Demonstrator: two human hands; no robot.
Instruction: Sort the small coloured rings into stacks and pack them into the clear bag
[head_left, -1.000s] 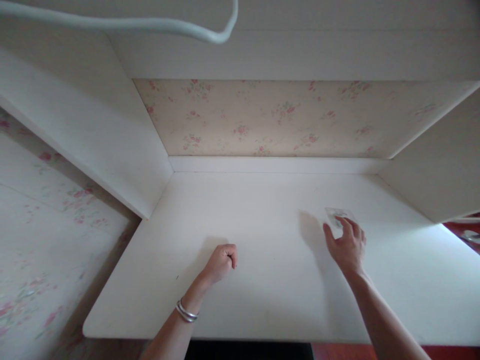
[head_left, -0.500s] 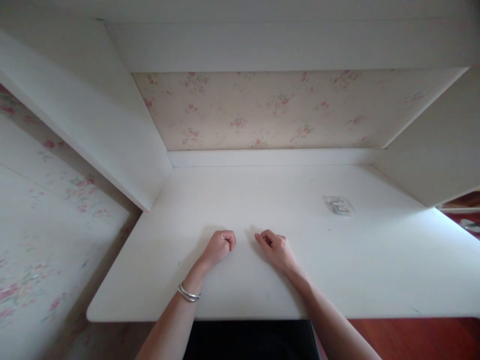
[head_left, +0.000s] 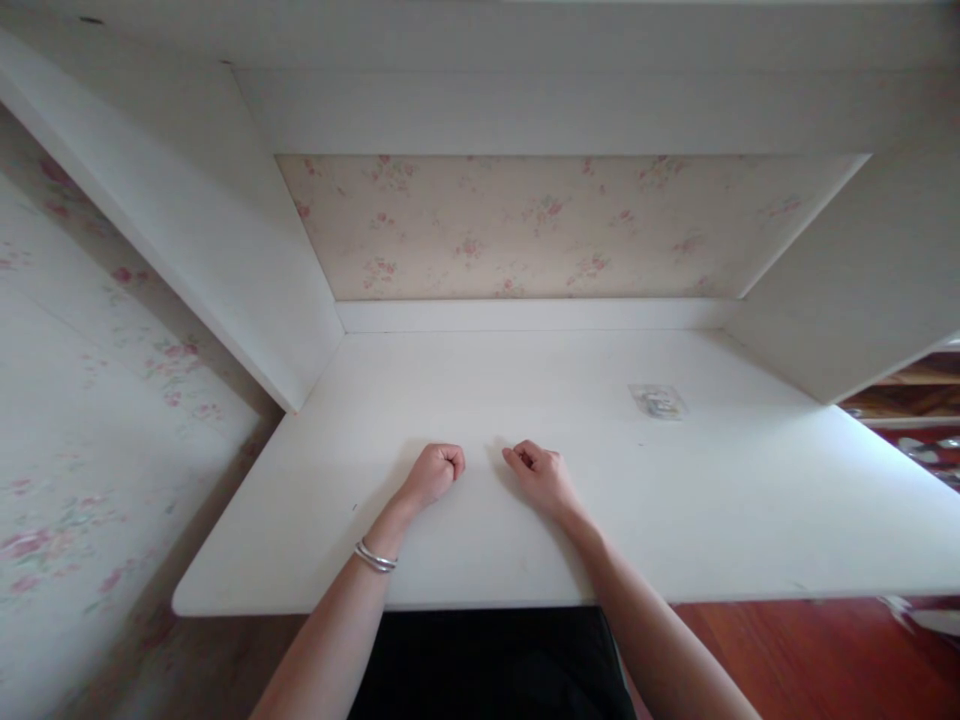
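Leaving room beside the packet [head_left: 660, 402], both hands [head_left: 435, 473] [head_left: 546, 480] rest curled and apart inside the desk's front edge [head_left: 487, 606].

Table [head_left: 750, 500]: no readable text, brand or number on its top.
Clear packet [head_left: 658, 402], on the table's right part, toward the back: contents small and blurred, no lettering legible.
Floral wallpaper [head_left: 420, 220], behind the table: no words or signs to be read.
Bracelet [head_left: 375, 563], over the table's near left part: no legible mark.
Items [head_left: 911, 446] beyond the table's right edge: too blurred to read.
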